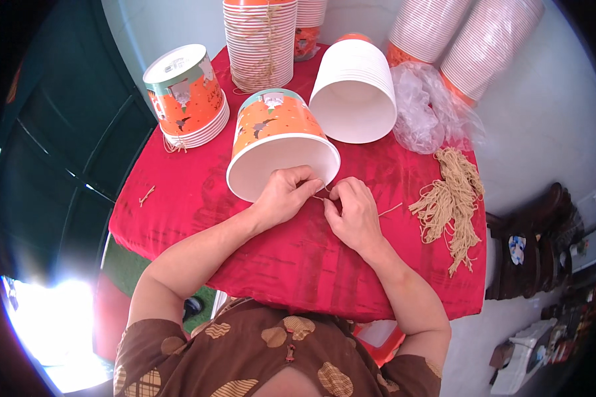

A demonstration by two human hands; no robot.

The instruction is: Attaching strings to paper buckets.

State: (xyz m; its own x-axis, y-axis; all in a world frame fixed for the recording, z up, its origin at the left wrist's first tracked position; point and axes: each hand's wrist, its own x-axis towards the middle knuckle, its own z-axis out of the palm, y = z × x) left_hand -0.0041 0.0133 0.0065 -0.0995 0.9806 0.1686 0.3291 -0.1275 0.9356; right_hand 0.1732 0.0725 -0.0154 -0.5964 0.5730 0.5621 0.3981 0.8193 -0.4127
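Observation:
An orange paper bucket (278,122) with a white rim lies tilted on the table, its mouth toward me. My left hand (287,195) is at the lower right of that rim, with thumb and fingers pinched on a thin tan string (320,197). Close beside it, my right hand (352,213) pinches the same string, whose loose tail sticks out to the right. Part of the string is hidden by my fingers. Right of the bucket lies a nested stack of white paper buckets (353,92), open end toward me.
A red cloth covers the table (258,264). At the right lies a bundle of tan strings (451,205), below a crumpled clear plastic bag (422,109). Upside-down buckets (187,99) stand at the left, a tall tied stack (261,46) behind. Wrapped stacks (487,46) lean on the wall.

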